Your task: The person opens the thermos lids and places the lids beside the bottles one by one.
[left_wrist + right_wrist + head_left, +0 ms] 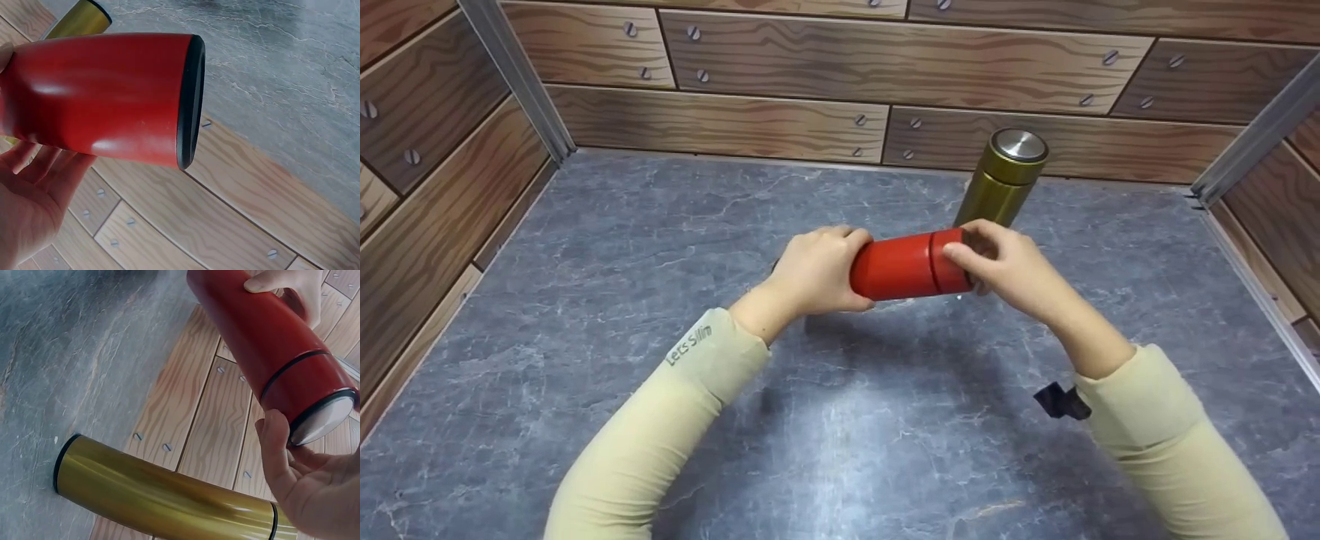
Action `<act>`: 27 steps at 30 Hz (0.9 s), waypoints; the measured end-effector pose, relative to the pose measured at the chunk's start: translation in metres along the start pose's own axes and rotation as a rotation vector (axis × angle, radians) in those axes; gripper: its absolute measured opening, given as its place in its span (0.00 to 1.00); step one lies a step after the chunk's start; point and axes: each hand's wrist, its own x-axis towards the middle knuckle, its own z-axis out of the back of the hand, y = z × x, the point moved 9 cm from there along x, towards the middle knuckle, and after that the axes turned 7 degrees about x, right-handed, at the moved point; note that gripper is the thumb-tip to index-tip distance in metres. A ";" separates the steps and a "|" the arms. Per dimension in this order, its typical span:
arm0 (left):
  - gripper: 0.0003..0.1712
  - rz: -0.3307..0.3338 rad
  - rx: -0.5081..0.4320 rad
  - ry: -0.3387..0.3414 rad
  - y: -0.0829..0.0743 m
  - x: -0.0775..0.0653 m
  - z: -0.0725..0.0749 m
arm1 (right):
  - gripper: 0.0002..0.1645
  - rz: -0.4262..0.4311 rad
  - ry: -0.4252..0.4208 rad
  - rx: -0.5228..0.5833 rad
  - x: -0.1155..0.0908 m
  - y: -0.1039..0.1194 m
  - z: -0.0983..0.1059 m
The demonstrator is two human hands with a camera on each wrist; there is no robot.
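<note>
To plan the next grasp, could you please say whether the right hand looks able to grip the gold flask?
Probably not yet: the right hand holds the red flask, though the gold flask stands close behind.

Place looking like staged booth (960,64): wood-print panels (780,60) with printed screws (1110,57) lining back at 12 o'clock, metal corner posts (525,82) standing at 10 and 2, marble-look tabletop (660,217) spreading from centre to 6.
</note>
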 end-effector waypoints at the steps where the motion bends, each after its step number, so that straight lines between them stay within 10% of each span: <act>1: 0.36 0.004 -0.002 0.002 0.001 0.000 0.000 | 0.28 0.023 0.009 0.003 0.000 0.002 -0.001; 9: 0.37 0.014 -0.022 0.014 0.007 -0.002 0.000 | 0.33 0.260 0.038 -0.081 -0.006 0.017 -0.005; 20: 0.37 0.014 0.024 0.035 0.002 -0.001 0.001 | 0.32 -0.014 0.013 0.017 -0.001 -0.001 -0.001; 27: 0.37 0.025 -0.001 0.032 0.003 -0.001 0.002 | 0.30 0.154 0.035 -0.008 -0.005 0.009 -0.001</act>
